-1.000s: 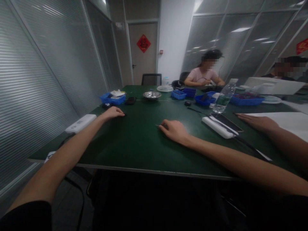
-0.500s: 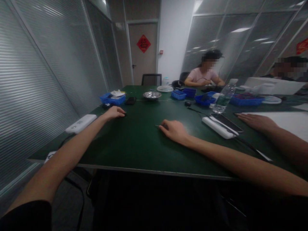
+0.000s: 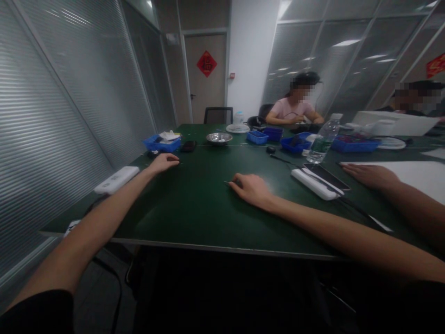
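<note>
Above the far left of the green table [image 3: 194, 208], my left hand [image 3: 163, 164] reaches forward with thumb and fingers apart. It is near a blue basket [image 3: 162, 144] that has white tissue in it, and I see nothing clear between the fingertips. My right hand [image 3: 253, 190] rests on the table's middle, fingers curled round a thin pointed metal tool [image 3: 226, 182]. Only the tool's slim tip sticks out to the left; the rest is hidden in the fingers, so its kind cannot be told.
At the back stand a metal bowl [image 3: 219, 138], a black case [image 3: 188, 146] and several blue baskets. A white power strip [image 3: 314, 184], a phone [image 3: 328, 177] and a water bottle [image 3: 324, 141] are on the right, beside another person's hand [image 3: 370, 175]. A white device [image 3: 117, 180] lies left.
The small dark thing at my left fingertips no longer shows there, and those fingers have shifted slightly. My right hand keeps its place and grip.
</note>
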A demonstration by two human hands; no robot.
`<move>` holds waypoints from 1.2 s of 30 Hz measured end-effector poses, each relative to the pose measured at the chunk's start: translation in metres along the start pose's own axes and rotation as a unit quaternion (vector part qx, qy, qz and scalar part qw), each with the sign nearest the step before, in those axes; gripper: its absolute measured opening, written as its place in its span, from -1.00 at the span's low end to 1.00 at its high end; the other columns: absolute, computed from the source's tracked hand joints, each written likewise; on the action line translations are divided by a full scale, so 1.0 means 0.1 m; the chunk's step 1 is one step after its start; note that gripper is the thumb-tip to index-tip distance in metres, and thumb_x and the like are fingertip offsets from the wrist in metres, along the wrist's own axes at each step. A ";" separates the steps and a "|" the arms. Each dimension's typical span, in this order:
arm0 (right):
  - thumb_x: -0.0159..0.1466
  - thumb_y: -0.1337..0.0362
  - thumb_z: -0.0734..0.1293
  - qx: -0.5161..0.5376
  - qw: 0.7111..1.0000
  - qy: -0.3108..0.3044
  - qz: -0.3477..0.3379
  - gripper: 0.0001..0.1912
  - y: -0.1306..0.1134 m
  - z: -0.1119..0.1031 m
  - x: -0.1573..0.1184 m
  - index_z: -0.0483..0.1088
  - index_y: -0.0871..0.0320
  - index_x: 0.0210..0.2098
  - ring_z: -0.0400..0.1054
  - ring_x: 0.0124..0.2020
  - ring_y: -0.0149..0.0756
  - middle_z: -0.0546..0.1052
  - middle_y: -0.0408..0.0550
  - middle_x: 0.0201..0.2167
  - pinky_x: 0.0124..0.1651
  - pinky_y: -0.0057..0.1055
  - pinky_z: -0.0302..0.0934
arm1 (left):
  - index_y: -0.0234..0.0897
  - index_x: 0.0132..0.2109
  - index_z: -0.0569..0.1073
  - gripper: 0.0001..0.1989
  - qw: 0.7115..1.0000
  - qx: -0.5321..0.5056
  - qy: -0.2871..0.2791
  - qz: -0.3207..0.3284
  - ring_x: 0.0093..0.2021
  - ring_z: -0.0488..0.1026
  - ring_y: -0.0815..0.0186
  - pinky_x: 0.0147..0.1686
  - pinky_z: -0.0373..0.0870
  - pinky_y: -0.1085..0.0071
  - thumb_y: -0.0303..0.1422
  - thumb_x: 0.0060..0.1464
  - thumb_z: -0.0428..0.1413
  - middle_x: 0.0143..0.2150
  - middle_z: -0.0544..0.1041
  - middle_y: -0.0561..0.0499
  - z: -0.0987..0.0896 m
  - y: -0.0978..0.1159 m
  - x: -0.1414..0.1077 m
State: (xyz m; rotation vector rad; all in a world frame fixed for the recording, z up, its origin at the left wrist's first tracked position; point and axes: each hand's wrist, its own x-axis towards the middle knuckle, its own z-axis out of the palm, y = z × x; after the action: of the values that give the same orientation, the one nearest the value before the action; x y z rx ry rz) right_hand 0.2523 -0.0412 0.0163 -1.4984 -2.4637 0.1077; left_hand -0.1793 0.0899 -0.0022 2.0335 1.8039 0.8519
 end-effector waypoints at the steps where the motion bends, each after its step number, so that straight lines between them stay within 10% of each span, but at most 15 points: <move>1: 0.49 -0.05 0.17 0.001 1.000 -0.002 0.000 -0.59 0.00 0.00 0.00 0.47 0.08 0.02 0.49 -0.25 -0.23 0.62 0.02 -0.17 -0.31 -0.43 0.14 | -0.25 0.00 0.63 -0.66 0.999 0.018 -0.007 0.030 0.13 0.53 0.10 0.18 0.37 0.24 -0.19 0.13 0.27 0.11 0.61 -0.12 0.06 0.01 0.00; 11: 0.48 -0.04 0.18 0.000 1.000 -0.003 0.000 -0.59 -0.01 -0.02 0.00 0.47 0.09 0.03 0.49 -0.25 -0.22 0.63 0.03 -0.16 -0.33 -0.42 0.15 | -0.28 0.05 0.56 -0.71 0.979 0.137 -0.024 0.149 0.01 0.57 0.12 0.03 0.43 0.27 -0.27 0.25 0.15 0.02 0.63 -0.14 0.13 0.06 -0.02; 24: 0.48 -0.06 0.17 -0.002 1.000 0.008 -0.013 -0.59 0.03 0.02 0.01 0.47 0.08 0.01 0.49 -0.25 -0.22 0.62 0.01 -0.19 -0.30 -0.41 0.15 | -0.25 0.11 0.64 -0.61 0.969 0.242 0.041 -0.019 0.08 0.56 0.07 0.19 0.40 0.28 -0.42 0.17 0.13 0.08 0.64 -0.12 -0.32 -0.46 -0.01; 36: 0.49 -0.07 0.16 -0.009 1.000 0.006 -0.013 -0.58 0.01 0.01 0.00 0.46 0.07 0.02 0.49 -0.25 -0.21 0.63 0.00 -0.18 -0.31 -0.40 0.15 | -0.32 0.17 0.59 -0.49 0.959 0.279 0.050 -0.001 0.20 0.48 -0.02 0.25 0.33 0.22 -0.52 0.06 0.10 0.15 0.59 -0.22 -0.27 -0.46 -0.03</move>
State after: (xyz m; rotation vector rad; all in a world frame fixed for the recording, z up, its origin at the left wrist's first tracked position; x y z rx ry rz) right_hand 0.2527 -0.0405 0.0151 -1.4703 -2.4798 0.0718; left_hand -0.2321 0.0907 -0.0082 2.3396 2.3023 0.4797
